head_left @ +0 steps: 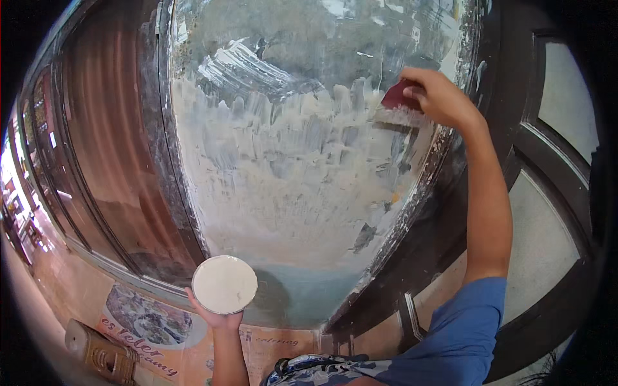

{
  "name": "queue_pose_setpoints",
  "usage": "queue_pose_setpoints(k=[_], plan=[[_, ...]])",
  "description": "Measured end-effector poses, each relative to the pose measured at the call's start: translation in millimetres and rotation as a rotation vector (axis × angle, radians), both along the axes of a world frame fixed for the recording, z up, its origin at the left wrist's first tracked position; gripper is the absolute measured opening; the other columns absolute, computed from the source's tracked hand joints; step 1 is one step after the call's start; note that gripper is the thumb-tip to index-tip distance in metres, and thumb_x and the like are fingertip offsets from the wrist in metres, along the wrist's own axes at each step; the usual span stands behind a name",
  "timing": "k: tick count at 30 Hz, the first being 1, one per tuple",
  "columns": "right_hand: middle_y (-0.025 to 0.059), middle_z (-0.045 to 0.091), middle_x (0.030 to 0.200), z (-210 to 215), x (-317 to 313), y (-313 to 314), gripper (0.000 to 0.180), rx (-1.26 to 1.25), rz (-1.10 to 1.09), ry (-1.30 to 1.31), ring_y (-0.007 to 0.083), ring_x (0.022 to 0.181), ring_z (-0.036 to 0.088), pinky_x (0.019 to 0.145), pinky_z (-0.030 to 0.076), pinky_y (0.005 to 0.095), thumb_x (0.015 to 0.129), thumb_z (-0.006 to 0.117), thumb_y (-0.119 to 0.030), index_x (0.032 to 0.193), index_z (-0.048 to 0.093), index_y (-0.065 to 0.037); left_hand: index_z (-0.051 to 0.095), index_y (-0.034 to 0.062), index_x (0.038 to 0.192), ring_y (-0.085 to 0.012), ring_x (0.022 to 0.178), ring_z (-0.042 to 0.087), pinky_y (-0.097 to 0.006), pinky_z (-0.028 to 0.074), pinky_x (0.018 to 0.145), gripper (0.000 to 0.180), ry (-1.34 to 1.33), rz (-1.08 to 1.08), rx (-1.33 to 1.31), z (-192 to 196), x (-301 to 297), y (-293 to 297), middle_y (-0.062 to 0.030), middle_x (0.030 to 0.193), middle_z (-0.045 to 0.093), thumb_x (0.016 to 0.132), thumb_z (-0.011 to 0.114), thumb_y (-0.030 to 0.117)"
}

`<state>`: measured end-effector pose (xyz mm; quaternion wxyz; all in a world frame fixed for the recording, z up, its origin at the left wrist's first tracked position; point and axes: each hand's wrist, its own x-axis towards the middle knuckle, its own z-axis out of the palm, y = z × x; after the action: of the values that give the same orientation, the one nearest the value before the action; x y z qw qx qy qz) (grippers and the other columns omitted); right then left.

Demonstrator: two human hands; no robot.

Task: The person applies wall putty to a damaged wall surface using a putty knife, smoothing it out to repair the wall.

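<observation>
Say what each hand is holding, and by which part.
The right hand holds a dark red scraper by its upper right part. The left hand holds a round container by its near side; the underside is hidden.

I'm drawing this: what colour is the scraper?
The scraper is dark red, seen best in the head view.

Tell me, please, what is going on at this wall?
The person's right hand holds a flat, dark-red scraper near the right edge of a tall grey wall; pale paste shows along the scraper's lower part. The left hand supports a round, cream-topped tub lower down. An uneven cream-white coating covers much of the wall's middle, while the upper part is mostly grey, with some white streaks.
</observation>
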<state>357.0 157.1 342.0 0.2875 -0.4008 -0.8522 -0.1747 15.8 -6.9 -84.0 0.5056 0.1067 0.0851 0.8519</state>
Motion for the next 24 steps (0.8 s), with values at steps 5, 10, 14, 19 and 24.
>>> queue_pose_setpoints(k=[5, 10, 14, 19, 24], plan=[[0.0222, 0.066, 0.093, 4, 8, 17, 0.013, 0.128, 0.024, 0.097, 0.0353, 0.081, 0.059, 0.079, 0.048, 0.0371, 0.092, 0.057, 0.003, 0.105, 0.056, 0.001, 0.05, 0.0123, 0.141, -0.0329, 0.126, 0.053, -0.049, 0.045, 0.105, 0.075, -0.02, -0.01, -0.016, -9, 1, 3, -0.0104, 0.142, 0.053, 0.094, 0.038, 0.07], [0.0135, 0.067, 0.091, 15, 12, -5, 0.015, 0.088, 0.011, 0.12, 0.0215, 0.083, 0.059, 0.082, 0.049, 0.0345, 0.096, 0.057, -0.003, 0.111, 0.058, 0.0, 0.051, 0.012, 0.14, -0.0333, 0.124, 0.055, -0.05, 0.047, 0.103, 0.075, -0.035, -0.019, -0.016, -11, 1, 7, -0.0104, 0.14, 0.055, 0.094, 0.038, 0.069], [0.0224, 0.063, 0.089, -16, -4, 12, 0.012, 0.006, 0.013, -0.075, 0.0347, 0.077, 0.056, 0.079, 0.048, 0.0379, 0.089, 0.06, 0.003, 0.101, 0.055, 0.002, 0.051, 0.0118, 0.14, -0.033, 0.124, 0.055, -0.05, 0.047, 0.103, 0.076, -0.033, -0.001, -0.037, -9, 1, 5, -0.0101, 0.141, 0.054, 0.094, 0.038, 0.07], [0.0213, 0.064, 0.087, 7, 7, 13, 0.016, 0.237, 0.113, 0.154, 0.032, 0.076, 0.058, 0.077, 0.049, 0.0365, 0.09, 0.06, 0.001, 0.106, 0.057, 0.002, 0.05, 0.0123, 0.141, -0.0327, 0.127, 0.052, -0.05, 0.044, 0.105, 0.076, -0.028, -0.023, -0.028, -14, -1, 8, -0.0096, 0.142, 0.053, 0.094, 0.036, 0.07], [0.0176, 0.066, 0.089, 1, 8, -8, 0.013, 0.06, 0.006, 0.089, 0.0285, 0.076, 0.059, 0.075, 0.049, 0.0353, 0.092, 0.062, -0.003, 0.104, 0.059, 0.0, 0.049, 0.0131, 0.142, -0.0333, 0.127, 0.052, -0.051, 0.044, 0.105, 0.075, -0.035, 0.02, -0.038, -9, -3, 2, -0.0095, 0.142, 0.052, 0.095, 0.036, 0.07]])
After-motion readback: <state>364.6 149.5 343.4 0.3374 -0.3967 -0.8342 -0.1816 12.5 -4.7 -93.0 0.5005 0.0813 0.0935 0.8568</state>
